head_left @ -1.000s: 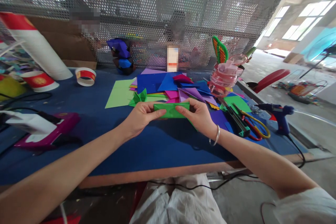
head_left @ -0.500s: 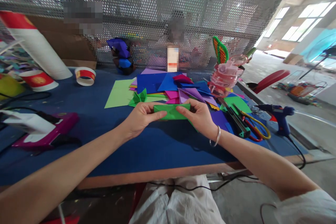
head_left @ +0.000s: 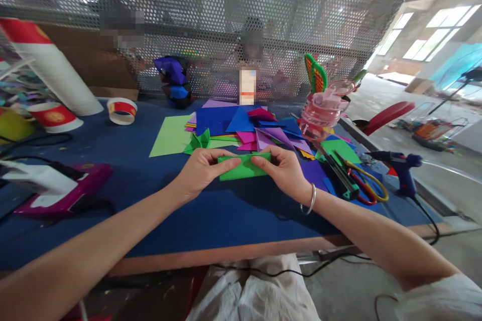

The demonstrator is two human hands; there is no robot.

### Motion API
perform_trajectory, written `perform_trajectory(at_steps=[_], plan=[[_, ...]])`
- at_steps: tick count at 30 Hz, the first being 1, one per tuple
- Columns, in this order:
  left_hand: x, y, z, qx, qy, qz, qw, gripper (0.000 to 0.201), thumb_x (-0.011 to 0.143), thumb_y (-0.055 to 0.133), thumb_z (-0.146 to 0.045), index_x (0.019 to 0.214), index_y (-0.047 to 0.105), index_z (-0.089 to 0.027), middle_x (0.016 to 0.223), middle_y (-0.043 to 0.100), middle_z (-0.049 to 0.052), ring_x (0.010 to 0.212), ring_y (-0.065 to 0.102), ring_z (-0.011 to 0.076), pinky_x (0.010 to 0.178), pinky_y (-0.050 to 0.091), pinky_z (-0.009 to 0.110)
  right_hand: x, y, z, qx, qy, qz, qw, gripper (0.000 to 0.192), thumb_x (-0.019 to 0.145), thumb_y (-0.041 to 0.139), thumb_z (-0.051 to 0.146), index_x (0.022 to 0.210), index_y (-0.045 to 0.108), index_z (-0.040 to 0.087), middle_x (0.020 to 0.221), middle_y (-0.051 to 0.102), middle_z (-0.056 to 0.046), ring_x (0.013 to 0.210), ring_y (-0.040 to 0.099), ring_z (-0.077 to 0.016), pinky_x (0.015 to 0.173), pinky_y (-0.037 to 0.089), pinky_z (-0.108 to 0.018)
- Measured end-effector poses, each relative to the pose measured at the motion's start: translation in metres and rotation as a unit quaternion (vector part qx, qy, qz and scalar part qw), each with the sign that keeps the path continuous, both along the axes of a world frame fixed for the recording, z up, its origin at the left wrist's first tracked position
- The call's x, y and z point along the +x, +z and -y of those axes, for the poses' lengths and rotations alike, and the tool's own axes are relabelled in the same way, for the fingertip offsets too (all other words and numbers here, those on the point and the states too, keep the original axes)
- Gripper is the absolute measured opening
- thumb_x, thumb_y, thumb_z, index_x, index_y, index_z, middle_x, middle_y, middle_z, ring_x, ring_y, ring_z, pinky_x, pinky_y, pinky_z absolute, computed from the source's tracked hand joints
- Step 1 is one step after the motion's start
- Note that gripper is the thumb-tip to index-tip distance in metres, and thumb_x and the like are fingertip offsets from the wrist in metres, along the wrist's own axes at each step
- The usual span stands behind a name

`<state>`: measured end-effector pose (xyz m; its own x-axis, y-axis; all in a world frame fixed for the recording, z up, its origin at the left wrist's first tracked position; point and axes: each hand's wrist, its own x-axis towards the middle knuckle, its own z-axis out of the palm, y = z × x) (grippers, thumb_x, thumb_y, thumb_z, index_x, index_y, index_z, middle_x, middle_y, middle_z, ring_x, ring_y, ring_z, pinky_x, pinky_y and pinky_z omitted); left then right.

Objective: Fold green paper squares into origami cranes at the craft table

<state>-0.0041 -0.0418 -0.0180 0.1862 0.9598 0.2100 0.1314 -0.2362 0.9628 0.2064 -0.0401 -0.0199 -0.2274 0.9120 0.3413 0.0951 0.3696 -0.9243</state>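
A folded strip of green paper (head_left: 244,169) is held level just above the blue tabletop. My left hand (head_left: 203,170) pinches its left end, thumb on the near face and fingers behind. At the other end my right hand (head_left: 283,168), with a silver bangle on the wrist, grips it the same way. Both thumbs lie near the strip's upper edge; the fingers behind are mostly hidden. Just beyond my left hand stands a folded green paper piece (head_left: 198,141), beside a light green sheet (head_left: 169,135). Blue sheets (head_left: 214,120) and purple folded paper (head_left: 276,136) lie behind the strip.
A utility knife (head_left: 339,173), scissors (head_left: 367,185) and a blue glue gun (head_left: 406,170) lie right. A pink bottle (head_left: 320,115) stands behind them. At left are a purple power strip (head_left: 96,175), a paper ring (head_left: 122,111) and a white roll (head_left: 64,75). Perforated metal (head_left: 211,15) rises behind.
The green strip has tilted so more of its near face shows. My thumbs have slid up toward its top edge, and the flap hanging under my right hand no longer shows.
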Motion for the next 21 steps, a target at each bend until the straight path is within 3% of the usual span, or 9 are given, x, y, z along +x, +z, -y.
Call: perform_trajectory(at_steps=[8, 21], plan=[[-0.0005, 0.0025, 0.0015, 0.019, 0.019, -0.030, 0.999, 0.031, 0.069, 0.086, -0.051, 0.075, 0.081, -0.021, 0.062, 0.067, 0.002, 0.057, 0.054, 0.0156, 0.053, 0.038, 0.028, -0.0011, 0.0015, 0.0007, -0.007, 0.002, -0.007, 1.000, 0.056, 0.069, 0.079, 0.073, 0.072, 0.064, 0.019, 0.062, 0.055, 0.003, 0.058, 0.043, -0.0095, 0.053, 0.038, -0.024], [0.0020, 0.0041, 0.0030, -0.003, 0.005, -0.011, 1.000, 0.026, 0.067, 0.085, -0.046, 0.074, 0.082, -0.021, 0.057, 0.059, -0.001, 0.052, 0.039, 0.0109, 0.051, 0.025, 0.027, 0.0015, 0.0005, 0.0018, 0.000, -0.011, 0.031, 0.999, 0.051, 0.075, 0.074, 0.070, 0.073, 0.061, 0.020, 0.063, 0.051, 0.003, 0.059, 0.041, -0.0101, 0.052, 0.035, -0.025]])
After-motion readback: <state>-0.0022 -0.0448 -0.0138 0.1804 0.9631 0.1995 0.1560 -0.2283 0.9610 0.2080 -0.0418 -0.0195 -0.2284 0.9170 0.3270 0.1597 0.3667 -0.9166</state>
